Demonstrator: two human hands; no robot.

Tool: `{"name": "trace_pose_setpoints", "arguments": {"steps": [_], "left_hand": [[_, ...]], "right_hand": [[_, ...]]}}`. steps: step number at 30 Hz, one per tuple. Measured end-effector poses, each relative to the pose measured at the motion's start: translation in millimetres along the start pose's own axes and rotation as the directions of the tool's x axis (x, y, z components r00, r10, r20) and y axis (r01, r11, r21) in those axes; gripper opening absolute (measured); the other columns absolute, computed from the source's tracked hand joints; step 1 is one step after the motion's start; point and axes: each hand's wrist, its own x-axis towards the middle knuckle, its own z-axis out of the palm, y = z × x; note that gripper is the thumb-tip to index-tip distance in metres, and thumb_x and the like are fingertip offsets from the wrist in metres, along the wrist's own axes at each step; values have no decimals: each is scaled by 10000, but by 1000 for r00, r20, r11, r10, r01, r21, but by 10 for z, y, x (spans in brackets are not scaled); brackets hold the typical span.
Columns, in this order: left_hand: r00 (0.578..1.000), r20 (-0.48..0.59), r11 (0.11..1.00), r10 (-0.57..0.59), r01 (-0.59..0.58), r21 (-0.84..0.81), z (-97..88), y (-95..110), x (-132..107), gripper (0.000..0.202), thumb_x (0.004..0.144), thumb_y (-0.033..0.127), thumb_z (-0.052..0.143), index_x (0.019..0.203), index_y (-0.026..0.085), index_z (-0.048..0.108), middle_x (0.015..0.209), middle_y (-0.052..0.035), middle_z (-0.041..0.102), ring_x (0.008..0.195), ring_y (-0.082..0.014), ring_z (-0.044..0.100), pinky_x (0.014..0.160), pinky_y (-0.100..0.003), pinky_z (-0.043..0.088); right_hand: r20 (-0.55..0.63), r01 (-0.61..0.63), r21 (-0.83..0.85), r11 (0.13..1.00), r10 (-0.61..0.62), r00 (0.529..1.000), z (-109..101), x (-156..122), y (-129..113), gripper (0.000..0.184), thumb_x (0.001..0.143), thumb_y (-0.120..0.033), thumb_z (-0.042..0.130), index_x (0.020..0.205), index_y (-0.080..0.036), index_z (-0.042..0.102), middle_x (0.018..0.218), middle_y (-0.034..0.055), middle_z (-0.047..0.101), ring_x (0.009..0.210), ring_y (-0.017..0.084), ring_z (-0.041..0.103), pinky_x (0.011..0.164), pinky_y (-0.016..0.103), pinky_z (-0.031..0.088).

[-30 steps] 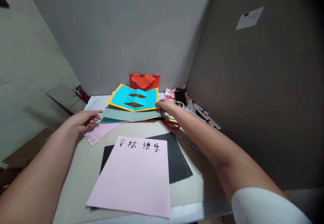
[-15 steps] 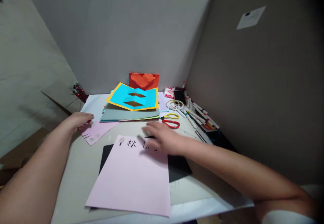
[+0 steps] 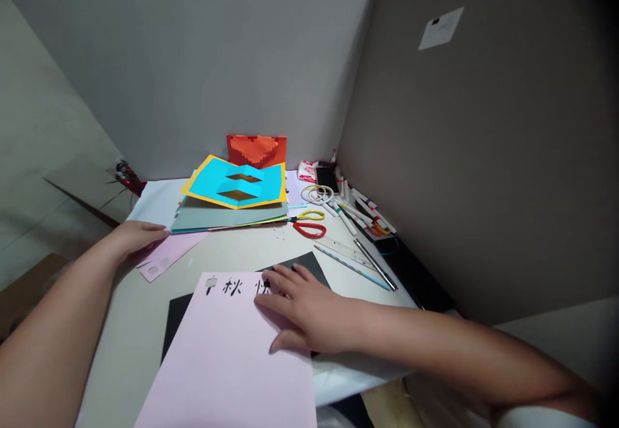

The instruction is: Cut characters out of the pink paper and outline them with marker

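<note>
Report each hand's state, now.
Left hand: at the paper stack's near-left corner; whether it grips anything cannot be told.
Right hand: open, spread over the lettered pink sheet, gripping nothing.

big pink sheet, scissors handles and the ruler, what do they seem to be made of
Big pink sheet: matte paper or thin card, judging by its flat, thin, crisp-edged look.

Scissors handles: probably smooth plastic, since the loops are evenly coloured, one yellow and one red.

Ruler: likely clear plastic, as the table's pale colour shows through it; its finish is too faint to tell.
</note>
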Motion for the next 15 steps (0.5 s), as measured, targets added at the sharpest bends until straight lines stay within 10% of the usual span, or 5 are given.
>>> {"name": "trace_pose_setpoints", "arguments": {"steps": [5,9,15], "left_hand": [[999,-15,998,-31,31,63,-46,-12,4,368,933,386,626,1215,150,608,1246,-86,613,1092,-251,619,917,-451,544],[998,-36,998,-55,57,31,-53,-66,64,351,934,372,628,1203,147,610,1222,-84,622,1065,-239,629,897,-437,554],[999,-41,989,1,-7,-145,-97,-90,35,356,939,363,622,1224,152,599,1233,-90,616,1066,-235,628,897,-439,555]], "right_hand": [[-187,-333,-212,919,296,937,-191,-302,210,289,950,-329,561,1185,-205,677,1281,140,662,1141,284,624,969,400,487],[-314,-590,-244,769,513,799,-189,-668,469,264,933,-177,495,1088,-107,696,1208,261,662,1052,378,640,866,493,510],[-324,-622,-224,750,545,773,34,-972,564,282,959,-160,466,1061,-87,718,1210,229,680,1131,385,599,954,510,492]]}}
